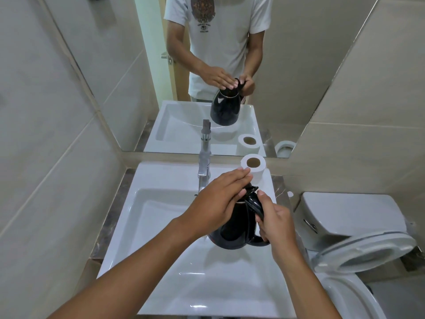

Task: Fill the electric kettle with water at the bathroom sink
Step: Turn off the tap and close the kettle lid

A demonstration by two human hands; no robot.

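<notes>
Glossy black plastic electric kettle (232, 226) held above the white glazed rectangular sink basin (161, 226), toward its right side, just right of and below the chrome faucet (203, 176). Right hand (278, 224) closed around the kettle's curved black handle, carrying its weight; left hand (218, 203) lies flat, fingers extended, over the lid area at the top, not wrapped around anything. Cannot tell whether the lid is shut or part open; the palm hides it, and the mirror (207, 65) reflection is no clearer. No water visibly running. Risks, as judged: smooth wet-looking plastic and a one-handed hold mean the kettle could slip and knock the hard ceramic basin; if the lid stays down, water would splash off it instead of filling; the kettle's mouth sits off the spout line, so a stream would miss. White toilet paper roll (254, 169), soft and absorbent, stands on the sink's rim just beside the faucet and could get soaked by splash. Dark marbled stone counter (108, 226) frames the basin; matte beige tiles all round.
</notes>
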